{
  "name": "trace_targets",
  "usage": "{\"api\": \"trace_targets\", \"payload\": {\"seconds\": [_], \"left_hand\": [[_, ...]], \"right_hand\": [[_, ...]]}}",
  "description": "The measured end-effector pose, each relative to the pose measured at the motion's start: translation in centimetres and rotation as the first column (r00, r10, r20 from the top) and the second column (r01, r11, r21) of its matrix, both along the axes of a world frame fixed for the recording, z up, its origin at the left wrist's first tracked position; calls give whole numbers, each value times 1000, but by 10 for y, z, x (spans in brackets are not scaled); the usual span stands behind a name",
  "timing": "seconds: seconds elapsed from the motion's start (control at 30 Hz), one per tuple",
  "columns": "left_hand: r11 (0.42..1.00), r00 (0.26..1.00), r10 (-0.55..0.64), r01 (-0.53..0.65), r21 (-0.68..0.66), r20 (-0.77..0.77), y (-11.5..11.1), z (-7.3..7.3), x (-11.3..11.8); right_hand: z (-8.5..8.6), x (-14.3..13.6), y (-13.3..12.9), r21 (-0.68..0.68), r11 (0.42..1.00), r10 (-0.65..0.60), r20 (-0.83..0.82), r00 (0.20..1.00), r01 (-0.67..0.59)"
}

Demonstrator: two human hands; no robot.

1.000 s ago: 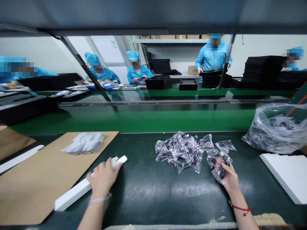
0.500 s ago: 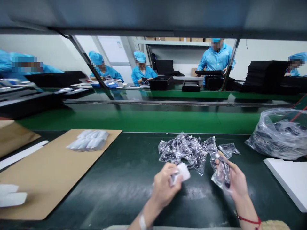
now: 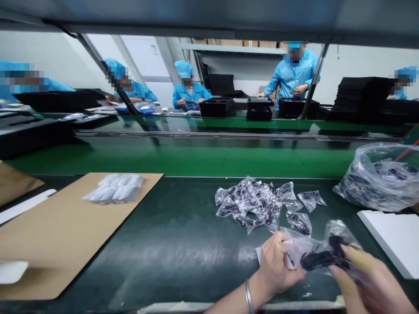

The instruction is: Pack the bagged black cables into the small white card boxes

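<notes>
My left hand (image 3: 278, 266) is closed around a small white box-like piece (image 3: 290, 261), mostly hidden by the fingers. Right beside it, my right hand (image 3: 369, 272) pinches a clear plastic bag (image 3: 316, 259) with a dark, coiled cable-like item inside. The bag reaches to the left hand's fingers; whether those fingers grip it too I cannot tell. Just beyond the hands lies a heap of similar small bags (image 3: 248, 200) with dark contents. A few bags lie apart from it, one of them a single bag (image 3: 299, 222) close to my hands.
A large clear sack (image 3: 379, 187) of dark items stands at the right, behind a white flat box (image 3: 393, 240). On the left, a cardboard sheet (image 3: 98, 235) carries several white wrapped packets (image 3: 114, 188) and a white piece (image 3: 13, 271). Co-workers in blue sit and stand beyond the green belt (image 3: 196, 159).
My left hand has moved right, up to the right hand. My right hand came back nearer with a bag, leaving one bag lying apart. A co-worker opposite has lowered a black tray.
</notes>
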State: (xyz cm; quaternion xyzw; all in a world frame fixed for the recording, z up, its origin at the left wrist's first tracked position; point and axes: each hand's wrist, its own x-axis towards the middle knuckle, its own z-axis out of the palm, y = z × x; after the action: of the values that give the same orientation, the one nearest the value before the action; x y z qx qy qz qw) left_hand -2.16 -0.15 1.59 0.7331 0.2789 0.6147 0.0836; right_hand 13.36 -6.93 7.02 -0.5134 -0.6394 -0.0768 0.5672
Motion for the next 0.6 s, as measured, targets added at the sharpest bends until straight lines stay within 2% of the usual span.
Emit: {"api": "trace_targets", "payload": {"seconds": [0.1, 0.17, 0.27, 0.37, 0.47, 0.53, 0.6], "left_hand": [[1000, 999, -8, 10, -26, 53, 3, 0, -3], [999, 997, -25, 28, -44, 67, 5, 1, -6], [994, 994, -83, 87, -59, 67, 7, 3, -9], [991, 992, -115, 119, -61, 57, 5, 3, -10], [994, 995, -64, 71, -80, 78, 2, -2, -9], [995, 993, -24, 35, -97, 112, 0, -5, -7], [993, 984, -38, 57, -106, 173, 0, -8, -5]], "right_hand": [[11, -23, 6, 100, 994, 40, 113, 993, -52], [16, -31, 10, 119, 990, 60, 99, 993, -72], [20, -35, 13, 130, 991, 12, 77, 997, -22], [29, -37, 17, 195, 980, -6, 218, 976, -38], [37, -40, 21, 199, 975, 31, 313, 949, -98], [36, -43, 21, 172, 982, 19, 333, 943, -81], [29, -44, 21, 165, 986, -32, 382, 924, -34]]}}
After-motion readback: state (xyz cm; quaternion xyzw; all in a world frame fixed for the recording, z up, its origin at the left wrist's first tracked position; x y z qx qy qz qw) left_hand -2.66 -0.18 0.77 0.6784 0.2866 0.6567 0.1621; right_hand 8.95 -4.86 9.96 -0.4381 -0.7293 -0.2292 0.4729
